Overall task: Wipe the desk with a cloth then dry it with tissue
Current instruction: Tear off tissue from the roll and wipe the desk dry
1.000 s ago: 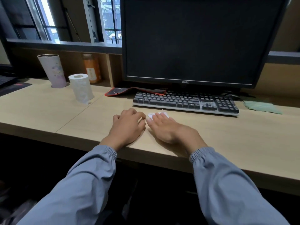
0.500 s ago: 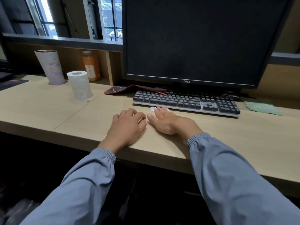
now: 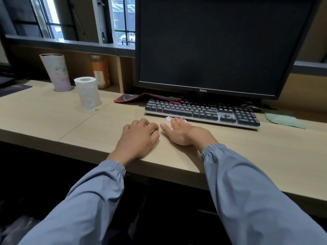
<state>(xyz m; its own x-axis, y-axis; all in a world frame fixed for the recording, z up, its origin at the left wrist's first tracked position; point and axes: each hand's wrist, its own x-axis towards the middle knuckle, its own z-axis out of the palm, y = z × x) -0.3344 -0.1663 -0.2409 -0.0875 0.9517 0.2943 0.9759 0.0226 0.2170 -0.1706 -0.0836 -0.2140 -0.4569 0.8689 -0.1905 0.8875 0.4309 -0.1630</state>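
A dark monitor (image 3: 212,46) at twelve o'clock stands behind a keyboard (image 3: 201,111), with a pale tumbler (image 3: 56,72) and an orange bottle (image 3: 100,72) at ten.

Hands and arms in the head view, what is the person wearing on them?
The left sleeve and right sleeve are long, blue-grey fabric with gathered elastic cuffs. The left hand and right hand are bare: no gloves, rings or watch show.

Bare desk (image 3: 265,156) runs wide to the right of both hands. The keyboard (image 3: 201,112) bars the way forward, just beyond the right hand (image 3: 180,132). Left of the left hand (image 3: 138,138), the surface lies open as far as the tissue roll (image 3: 88,92), with the tumbler (image 3: 56,72) behind it. A green cloth (image 3: 284,119) lies just beside the keyboard's right end.
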